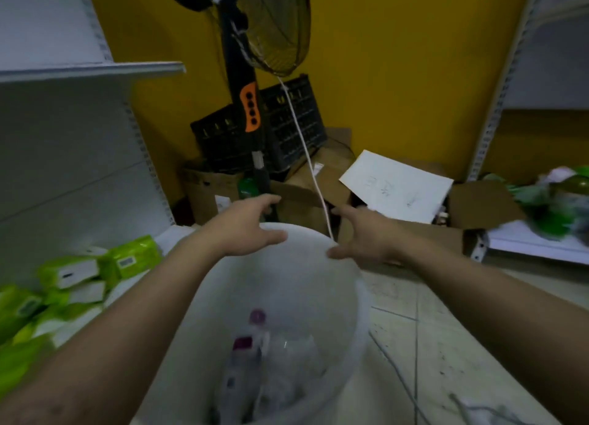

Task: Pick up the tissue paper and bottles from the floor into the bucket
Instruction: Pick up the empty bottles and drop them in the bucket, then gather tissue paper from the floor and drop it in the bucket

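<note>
Head view: both my hands reach forward over the far rim of the bucket (pixel 357 284), which fills the lower centre of the frame. My left hand (pixel 247 228) sits at centre, fingers spread, thumb lying across the rim; its grip is released and holds nothing. My right hand (pixel 366 238) is just right of centre, also splayed and empty, thumb touching the rim's far right edge. A white cord (pixel 306 150) drops from the fan (pixel 251 42) in the upper centre and passes down between my two hands to the rim.

Inside the bucket, at the bottom of the frame, lies a bottle (pixel 245 357) with a purple cap, its long axis running from the cap near the middle down toward the lower edge, with what looks like clear crumpled stuff beside it. So part of the job seems done.

What remains to collect I judge to be the green tissue packs (pixel 76 273), at the left edge of the frame. They lie well to the left of both hands, so my left is the nearer. Whether they rest on the floor or a low shelf I cannot tell. A blurred pale scrap (pixel 478 408) lies on the floor (pixel 446 329) in the lower right, nearer my right hand.
</note>
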`<action>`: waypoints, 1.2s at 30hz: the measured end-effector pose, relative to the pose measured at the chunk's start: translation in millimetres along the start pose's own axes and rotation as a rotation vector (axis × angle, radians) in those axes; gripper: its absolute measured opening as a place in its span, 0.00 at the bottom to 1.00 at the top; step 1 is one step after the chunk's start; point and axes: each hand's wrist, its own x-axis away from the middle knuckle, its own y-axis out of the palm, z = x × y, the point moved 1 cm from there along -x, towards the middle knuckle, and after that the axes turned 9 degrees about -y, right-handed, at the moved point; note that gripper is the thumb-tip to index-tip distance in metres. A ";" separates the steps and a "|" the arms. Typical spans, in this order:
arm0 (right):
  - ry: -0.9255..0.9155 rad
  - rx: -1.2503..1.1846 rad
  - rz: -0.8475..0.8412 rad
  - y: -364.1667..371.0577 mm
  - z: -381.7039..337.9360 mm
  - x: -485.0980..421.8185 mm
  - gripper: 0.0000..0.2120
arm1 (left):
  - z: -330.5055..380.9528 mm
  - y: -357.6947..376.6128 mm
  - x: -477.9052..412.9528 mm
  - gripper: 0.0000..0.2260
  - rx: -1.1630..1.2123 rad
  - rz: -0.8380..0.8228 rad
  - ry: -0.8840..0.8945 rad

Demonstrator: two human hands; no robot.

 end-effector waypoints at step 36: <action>1.147 0.006 0.114 240.4 323.2 399.9 0.36 | 240.5 525.0 96.1 0.30 -0.316 -0.580 0.413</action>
